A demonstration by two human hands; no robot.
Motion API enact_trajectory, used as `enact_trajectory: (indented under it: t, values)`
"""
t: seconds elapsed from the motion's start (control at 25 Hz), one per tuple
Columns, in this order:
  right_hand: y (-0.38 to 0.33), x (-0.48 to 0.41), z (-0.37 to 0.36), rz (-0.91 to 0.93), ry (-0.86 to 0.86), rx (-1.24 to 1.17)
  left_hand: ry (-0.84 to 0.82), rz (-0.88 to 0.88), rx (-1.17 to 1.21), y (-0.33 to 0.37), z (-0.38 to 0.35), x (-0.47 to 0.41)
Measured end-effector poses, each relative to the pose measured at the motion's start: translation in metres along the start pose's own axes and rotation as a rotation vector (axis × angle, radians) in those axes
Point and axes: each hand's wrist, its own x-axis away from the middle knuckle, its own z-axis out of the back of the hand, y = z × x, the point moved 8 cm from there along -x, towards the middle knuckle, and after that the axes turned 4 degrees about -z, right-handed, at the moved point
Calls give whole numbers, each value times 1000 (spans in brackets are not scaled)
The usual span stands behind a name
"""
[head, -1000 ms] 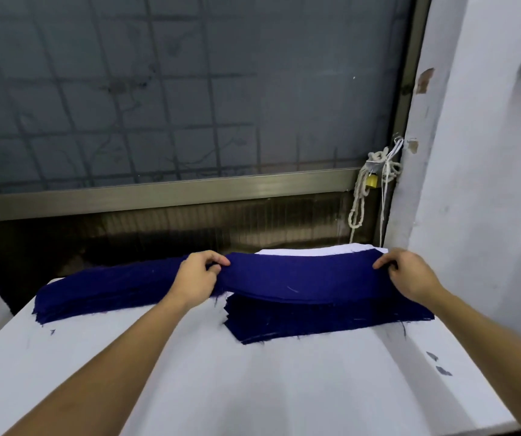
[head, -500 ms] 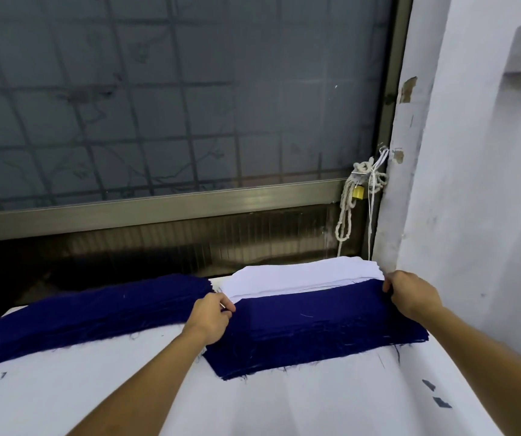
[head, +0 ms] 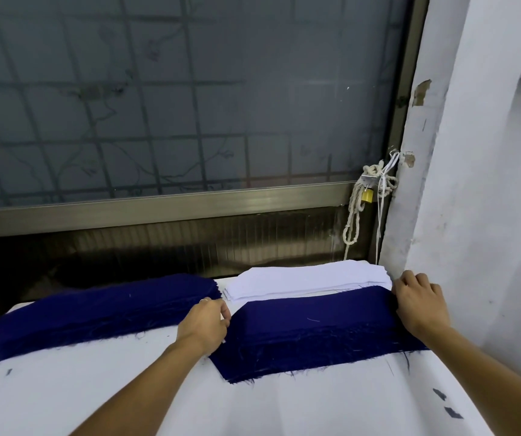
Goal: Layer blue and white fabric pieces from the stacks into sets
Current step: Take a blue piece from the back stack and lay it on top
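Note:
A stack of dark blue fabric pieces (head: 102, 313) lies at the far left of the white table (head: 127, 391). To its right sits a second blue pile (head: 312, 332), with a top blue piece spread flat on it. A stack of white pieces (head: 309, 278) lies just behind that pile. My left hand (head: 204, 322) holds the top blue piece at its left end, fingers curled at the edge. At the piece's far right corner, by the wall, my right hand (head: 419, 303) grips it with bent fingers.
A white wall (head: 488, 215) closes in the table's right side. A frosted window with a metal frame (head: 158, 206) runs behind the stacks. A knotted rope with a yellow padlock (head: 367, 196) hangs at the corner. Small blue scraps (head: 440, 393) lie near the right edge.
The blue piece, held up between both hands a second ago, now lies flat on the right pile. Both hands came down with it and stay at its ends.

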Motion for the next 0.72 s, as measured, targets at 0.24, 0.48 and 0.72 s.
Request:
enact_trajectory:
  t: [0.24,0.48,0.72]
  values:
    - [-80,-5,50,62,73,-546,211,4,35,-45,69,-3]
    - [-214,-8,62,205,-127,-740,243,123,29,-142,107,-13]
    - [-337,-7,64,342,-236,-813,176,175,-49,-221,109,-27]
